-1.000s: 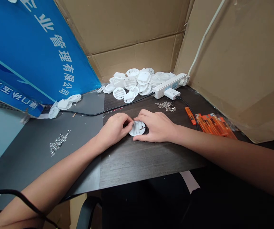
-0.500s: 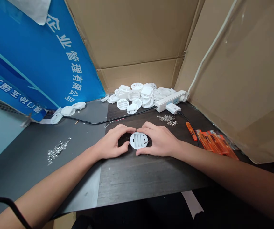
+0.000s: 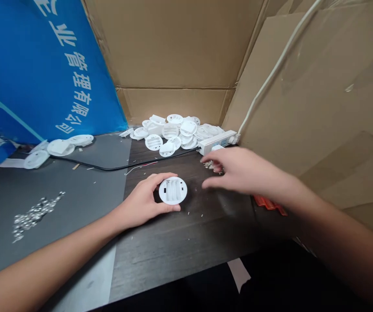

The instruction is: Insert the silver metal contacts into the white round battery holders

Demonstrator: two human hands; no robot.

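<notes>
Between the thumb and fingers of my left hand [image 3: 147, 197] is a round white plastic disc [image 3: 173, 191], its slotted side facing up over the dark tabletop. Three ribbed channels and small dark rectangular openings show on it. My right hand [image 3: 235, 170] hangs apart from the disc, over to the right, thumb and fingers spread with nothing visible between them. Just behind its fingertips lies a small pile of metal parts [image 3: 209, 164], partly covered by the hand. A white plug-in adapter beside the power strip is mostly hidden behind that hand.
Many similar white discs [image 3: 170, 131] are heaped at the back, beside a white power strip [image 3: 217, 142]. More discs [image 3: 61, 147] and shiny metal pieces [image 3: 37, 214] lie left. A black cable [image 3: 115, 167] crosses the table. Orange strips [image 3: 269, 204] show under my right forearm. Cardboard [image 3: 173, 47] walls the back.
My right hand has let go of the disc and moved right, toward the small metal parts. My left hand keeps the disc. The view has shifted somewhat to the right.
</notes>
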